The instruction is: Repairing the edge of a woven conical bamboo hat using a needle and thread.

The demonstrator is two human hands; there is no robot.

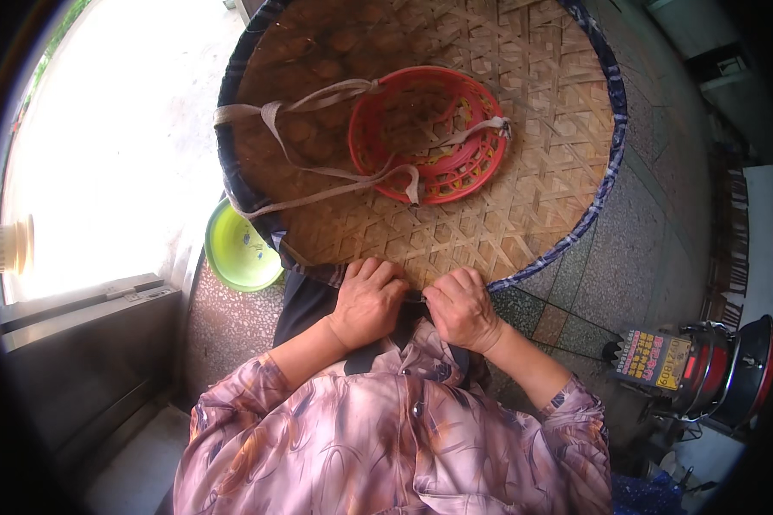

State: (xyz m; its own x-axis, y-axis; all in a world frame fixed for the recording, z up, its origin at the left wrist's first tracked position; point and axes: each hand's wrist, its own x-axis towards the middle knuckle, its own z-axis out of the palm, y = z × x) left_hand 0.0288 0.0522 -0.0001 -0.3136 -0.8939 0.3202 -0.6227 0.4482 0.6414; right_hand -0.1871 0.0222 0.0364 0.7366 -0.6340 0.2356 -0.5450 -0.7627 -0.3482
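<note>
A large round woven bamboo basket (541,184) leans in front of me, its rim wrapped in blue patterned cloth (617,103). My left hand (369,300) is closed at its near edge, fingers curled over the rim. Just right of it, my right hand (462,307) is closed in a pinch at the same edge. A thin bit shows between the hands, too small to name. Inside the big basket lies a small red plastic basket (365,129), with pale cloth straps (305,167) tied to it and reaching the big basket's left rim.
A light green basin (232,249) stands on the speckled floor (223,330) at the left, near a metal door frame (103,318). To the right is the dark end of a vehicle (721,373) with a red light and a printed plate (657,359). Bright daylight fills the doorway.
</note>
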